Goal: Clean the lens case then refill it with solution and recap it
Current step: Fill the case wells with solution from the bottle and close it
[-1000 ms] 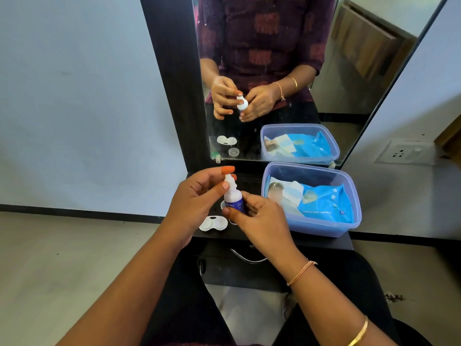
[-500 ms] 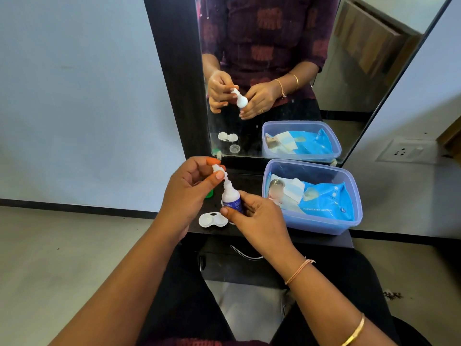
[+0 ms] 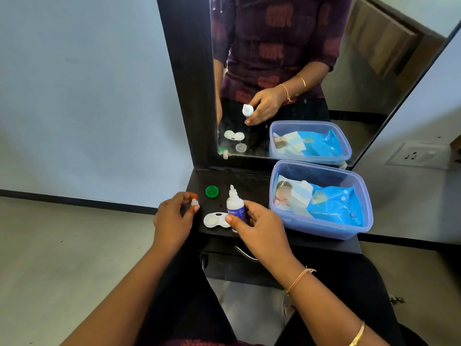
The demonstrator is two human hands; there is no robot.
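Left thumb and forefinger are pinched tight on a small white cap (image 3: 194, 202), the other fingers curled in behind it, and the left hand (image 3: 174, 217) hovers over the front left corner of the dark shelf (image 3: 249, 178). Over on the other side, the right hand (image 3: 260, 229) is wrapped round the solution bottle (image 3: 235, 208), thumb pressed across the blue label, fingers closed round the back. The bottle stands close to upright, its bare nozzle pointing up; whether its base sits on the shelf, I cannot tell. And there is the lens case (image 3: 216, 220), white, lying flat on the shelf near the front edge, right between the two hands, both wells uncovered and facing up, just beside the bottle and the right thumb. A green lid (image 3: 212, 191) lies further back on the shelf, apart from the case. To the right sits a clear blue plastic box (image 3: 321, 229) with a blue pack of wipes (image 3: 336, 208) inside. Behind it all the mirror (image 3: 374, 71) shows the right hand and the bottle from the far side.
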